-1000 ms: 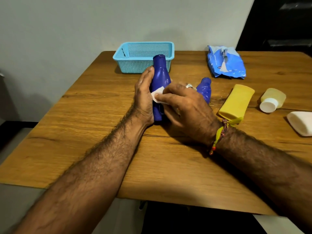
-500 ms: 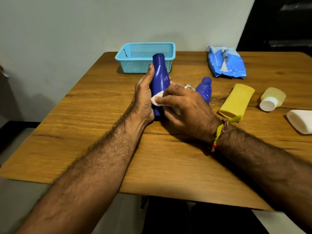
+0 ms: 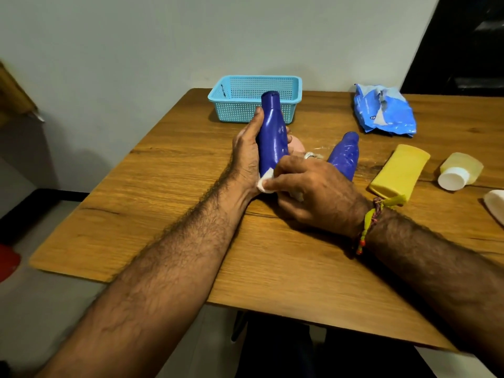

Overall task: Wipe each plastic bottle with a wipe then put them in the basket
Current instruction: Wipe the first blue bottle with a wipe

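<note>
From the head cam I see the left hand [image 3: 246,151] wrapped round the tall blue bottle [image 3: 271,137], fingers curled behind it, thumb side up along its left flank. Bottle stands roughly upright on the table [image 3: 169,186], cap end leaning slightly away from me, base hidden between the two hands.

Right hand [image 3: 313,186] is pinching a white wipe [image 3: 266,182], pressed against the lower part of that bottle, just right of the left wrist. Fingers curled on the wipe; a ring shows on one of them. Thread bracelet [image 3: 368,222] on the right wrist, yellow-green with red beads.

Just beyond the right hand's knuckles: second blue bottle [image 3: 345,155], lying down, cap pointing away. Further right of the right hand: yellow bottle [image 3: 399,170] lying flat, then a pale yellow bottle with white cap [image 3: 461,171] on its side, cap toward me. At the right frame edge, a white bottle [image 3: 495,204], only partly in view.

Basket [image 3: 255,105], light blue mesh, sits past the left hand at the far table edge, directly behind the held bottle. I can't see anything inside it from this angle. Blue wipes pack [image 3: 384,110] lies beyond the right hand, well apart from the basket, crumpled and opened.

Something small and pinkish shows behind the held bottle, can't tell what it is.
</note>
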